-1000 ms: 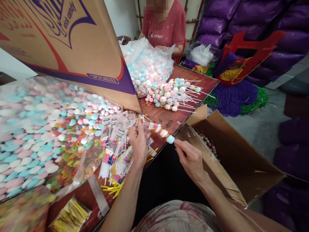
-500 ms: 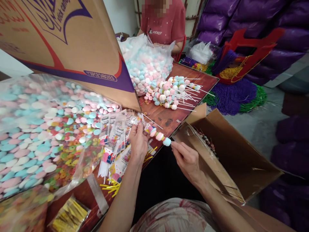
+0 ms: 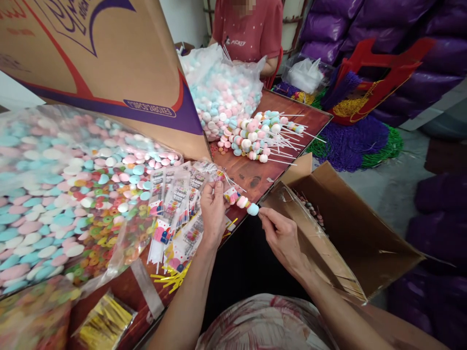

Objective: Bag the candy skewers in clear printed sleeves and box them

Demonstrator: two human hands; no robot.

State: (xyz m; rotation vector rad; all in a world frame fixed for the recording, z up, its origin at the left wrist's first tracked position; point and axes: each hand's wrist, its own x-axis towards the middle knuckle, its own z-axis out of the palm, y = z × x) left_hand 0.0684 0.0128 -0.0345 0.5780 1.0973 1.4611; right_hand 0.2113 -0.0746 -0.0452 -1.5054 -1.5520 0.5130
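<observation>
My left hand (image 3: 213, 209) is closed, thumb and fingers pinching a small printed plastic bag (image 3: 231, 195). Partly inside the bag's mouth is a candy skewer (image 3: 252, 209) of pink, white and pale blue sweets, the blue one outermost. My right hand (image 3: 280, 234) pinches the skewer's near end just past that blue sweet; the stick itself is mostly hidden by the fingers. Beside my left hand lie several flat printed bags (image 3: 178, 189) and yellow twist ties (image 3: 171, 279).
Loose sweets in a big clear bag (image 3: 40, 228) cover the left, before a tall carton (image 3: 120, 58). Finished skewers (image 3: 255, 136) lie at the table's far end, near a co-worker in a red shirt (image 3: 251, 34). An open cardboard box (image 3: 350, 233) stands at my right.
The printed bag has slid further over the skewer, covering more sweets. My left hand has shifted slightly right, towards my right hand, which has barely moved.
</observation>
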